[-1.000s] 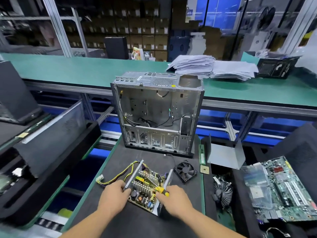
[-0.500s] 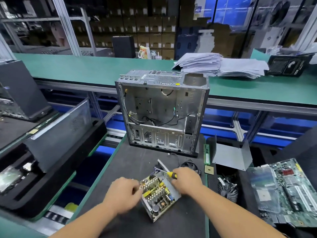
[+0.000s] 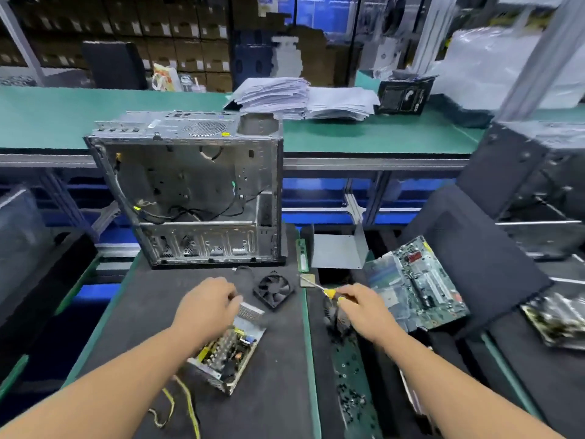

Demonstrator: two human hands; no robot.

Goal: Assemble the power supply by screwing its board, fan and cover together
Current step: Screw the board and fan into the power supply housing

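Resting on the dark mat (image 3: pixel 133 315) near its front edge, the power supply (image 3: pixel 228 354) is seen as an open metal tray with its board exposed and its yellow leads (image 3: pixel 186 403) trailing toward the viewer. The left hand (image 3: pixel 205 307) is laid over its far end with fingers curled on the perforated wall; how firm the hold is cannot be told. A yellow-handled screwdriver (image 3: pixel 327 292) is gripped in the right hand (image 3: pixel 364 307), held off to the right above a strip of loose screws (image 3: pixel 351 384). The fan (image 3: pixel 273 288) lies just beyond the tray, apart from it, and a bent grey metal sheet (image 3: pixel 337 250), probably the cover, stands farther back.

The unit is judged moderately heavy, rigid, with sharp sheet edges. It is best held by the side walls, never by the components or wires. The fan is judged light, its blades fragile, so its frame corners should be taken.
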